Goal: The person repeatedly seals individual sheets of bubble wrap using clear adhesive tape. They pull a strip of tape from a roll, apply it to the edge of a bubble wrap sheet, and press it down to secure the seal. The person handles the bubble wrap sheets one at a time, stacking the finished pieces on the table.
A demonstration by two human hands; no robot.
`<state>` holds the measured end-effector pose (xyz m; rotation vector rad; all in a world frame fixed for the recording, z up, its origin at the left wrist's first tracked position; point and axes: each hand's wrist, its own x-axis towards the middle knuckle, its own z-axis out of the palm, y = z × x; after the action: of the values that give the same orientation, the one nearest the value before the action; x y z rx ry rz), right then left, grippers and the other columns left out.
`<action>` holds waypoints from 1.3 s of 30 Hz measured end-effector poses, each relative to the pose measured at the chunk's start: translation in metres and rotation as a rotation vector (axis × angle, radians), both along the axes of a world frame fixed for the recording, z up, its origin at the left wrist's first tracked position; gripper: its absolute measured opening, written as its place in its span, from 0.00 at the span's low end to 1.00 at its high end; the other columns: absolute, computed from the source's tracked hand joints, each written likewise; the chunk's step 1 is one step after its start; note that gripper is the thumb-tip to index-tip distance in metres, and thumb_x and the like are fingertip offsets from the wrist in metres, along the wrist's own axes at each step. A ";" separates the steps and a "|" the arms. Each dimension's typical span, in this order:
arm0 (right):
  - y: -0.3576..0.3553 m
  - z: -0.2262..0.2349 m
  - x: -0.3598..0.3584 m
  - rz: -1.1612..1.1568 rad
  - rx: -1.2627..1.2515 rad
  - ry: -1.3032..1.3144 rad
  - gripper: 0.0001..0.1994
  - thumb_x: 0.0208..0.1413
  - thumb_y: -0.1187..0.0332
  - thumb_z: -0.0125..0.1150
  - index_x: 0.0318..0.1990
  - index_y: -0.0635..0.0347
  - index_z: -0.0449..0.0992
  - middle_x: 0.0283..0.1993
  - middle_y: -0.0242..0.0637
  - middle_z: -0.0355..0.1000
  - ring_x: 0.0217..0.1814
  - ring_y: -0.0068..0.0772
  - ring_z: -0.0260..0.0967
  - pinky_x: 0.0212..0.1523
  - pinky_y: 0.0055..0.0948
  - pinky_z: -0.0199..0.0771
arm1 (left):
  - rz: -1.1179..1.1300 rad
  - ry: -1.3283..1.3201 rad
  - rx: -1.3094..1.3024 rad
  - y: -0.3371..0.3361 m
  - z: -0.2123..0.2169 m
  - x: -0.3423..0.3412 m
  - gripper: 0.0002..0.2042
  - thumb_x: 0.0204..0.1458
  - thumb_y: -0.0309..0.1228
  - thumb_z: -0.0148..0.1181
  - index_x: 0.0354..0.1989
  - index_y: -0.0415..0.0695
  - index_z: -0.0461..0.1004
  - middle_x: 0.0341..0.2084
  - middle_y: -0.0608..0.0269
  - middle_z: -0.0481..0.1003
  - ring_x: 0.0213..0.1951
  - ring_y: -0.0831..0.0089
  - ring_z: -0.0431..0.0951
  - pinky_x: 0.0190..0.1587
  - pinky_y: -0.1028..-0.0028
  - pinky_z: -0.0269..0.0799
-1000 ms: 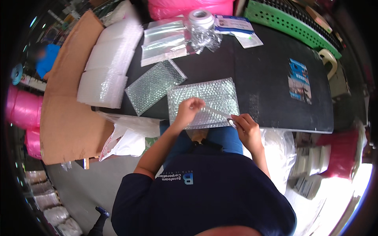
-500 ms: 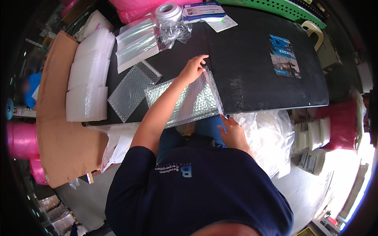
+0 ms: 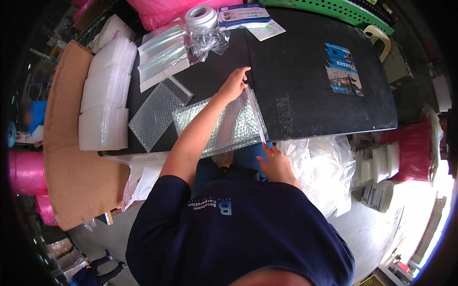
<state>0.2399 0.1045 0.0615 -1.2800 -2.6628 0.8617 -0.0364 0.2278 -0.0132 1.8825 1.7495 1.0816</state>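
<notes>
A clear bubble-wrap pouch [image 3: 224, 121] lies at the near edge of the black table, with a white strip [image 3: 256, 114] along its right side. My left hand [image 3: 233, 86] touches the strip's far end; its fingers reach past the corner, apart from the thumb. At the near end, my right hand [image 3: 277, 164] has its fingertips against the strip, the thumb standing away. My left forearm covers part of the pouch. Left of it lies a second bubble-wrap pouch [image 3: 155, 112], flat on the table.
Stacked white bubble sheets [image 3: 106, 97] stand at the left beside brown cardboard [image 3: 67, 143]. At the back are clear film sheets [image 3: 164, 57], a white tape roll [image 3: 200, 16] and printed packs [image 3: 243, 15]. Clear plastic bags [image 3: 319, 167] hang below the table's front edge.
My right hand has shifted slightly left and down along the strip's near end. My left hand stays at the far end. A person's legs now show at the lower left.
</notes>
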 end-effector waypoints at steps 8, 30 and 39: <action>0.001 0.006 -0.001 -0.026 -0.036 -0.026 0.23 0.50 0.62 0.56 0.52 0.66 0.65 0.37 0.50 0.69 0.33 0.50 0.72 0.32 0.39 0.74 | 0.001 -0.030 -0.044 0.001 -0.009 -0.001 0.29 0.42 0.14 0.58 0.55 0.44 0.58 0.32 0.60 0.65 0.28 0.74 0.70 0.33 0.75 0.69; 0.003 0.004 0.005 -0.038 -0.068 -0.172 0.26 0.50 0.59 0.56 0.55 0.64 0.63 0.34 0.50 0.69 0.33 0.51 0.72 0.33 0.40 0.74 | -0.005 0.033 -0.108 -0.001 -0.002 0.004 0.25 0.43 0.16 0.55 0.53 0.44 0.59 0.33 0.56 0.67 0.35 0.61 0.71 0.39 0.67 0.68; 0.005 -0.004 0.003 -0.044 -0.099 -0.228 0.27 0.51 0.58 0.56 0.56 0.62 0.62 0.35 0.51 0.69 0.35 0.51 0.72 0.33 0.41 0.73 | 0.130 0.358 0.196 -0.006 -0.011 0.016 0.23 0.42 0.17 0.55 0.49 0.44 0.62 0.35 0.54 0.67 0.34 0.59 0.71 0.40 0.66 0.70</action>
<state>0.2433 0.1093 0.0572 -1.5404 -2.7796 0.9033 -0.0201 0.2218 -0.0240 2.2211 2.0480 1.0443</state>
